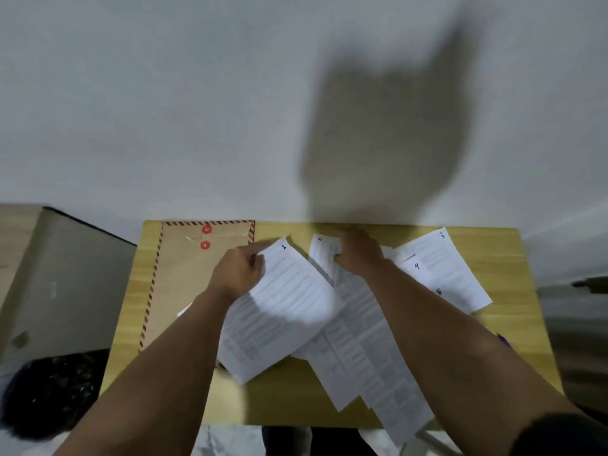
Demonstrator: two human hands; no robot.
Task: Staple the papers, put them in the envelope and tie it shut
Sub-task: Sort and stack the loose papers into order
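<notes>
Although the print on every white sheet is blurred past reading, handwritten corner numbers show on several. Sheet marked 1 [283,311] is pinched at its far left corner by the left hand [241,269], fingers curled round the edge; its near half is lifted and overlaps the other pages. Right hand [358,251] lies on the sheet marked 2 [324,255] at 12 o'clock on the table, fingers bent down onto it; whether they grip the sheet or only press it cannot be told. Sheets marked 3 [441,258], 4 [416,266] and 5 [439,292] fan out toward 2 o'clock, partly under one another. Long unnumbered pages [378,353] run toward 5 o'clock, partly under the right forearm; one end overhangs the near table edge.

Brown paper envelope with red-and-blue striped border [177,281] lies flat at 10 o'clock on the light wooden table [513,330], two red string-tie discs [205,237] near its far end, a pale string between them. Its contents cannot be seen; its right side is covered by the left arm and sheet 1.

Small purple object [503,340] shows at 4 o'clock beside the right forearm, mostly hidden, unidentifiable. Black plastic bag [49,393] sits off the table at 8 o'clock, cut by the frame edge.
</notes>
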